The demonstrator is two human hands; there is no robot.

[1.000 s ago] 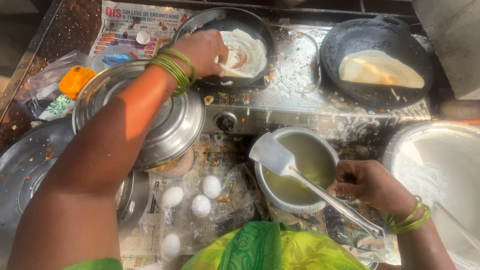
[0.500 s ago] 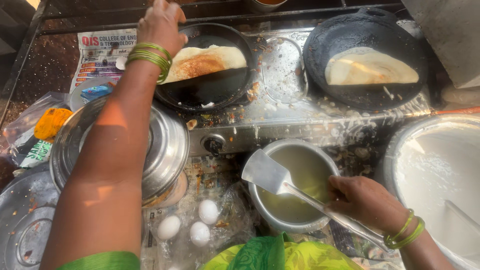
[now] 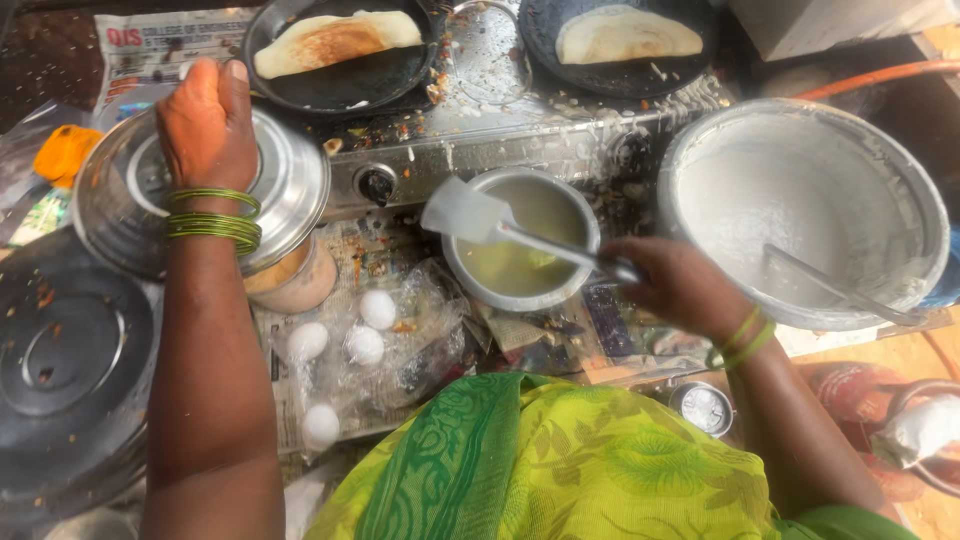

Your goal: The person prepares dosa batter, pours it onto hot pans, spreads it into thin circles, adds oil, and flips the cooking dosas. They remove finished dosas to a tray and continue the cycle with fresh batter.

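While the left hand (image 3: 208, 125) lies palm-down on the steel lid (image 3: 285, 180), fingers curled over its far side and forearm stretched straight out, I see the right hand (image 3: 678, 285) closed around the handle of the metal spatula (image 3: 500, 225). Its wrist is bent inward, and the blade sits left of that grip, over the small bowl of yellowish liquid (image 3: 520, 265). Four eggs (image 3: 365, 345) lie right of the left forearm.

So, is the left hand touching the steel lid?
Touching: the head view shows the left hand lying flat on the steel lid, fingers over its top.
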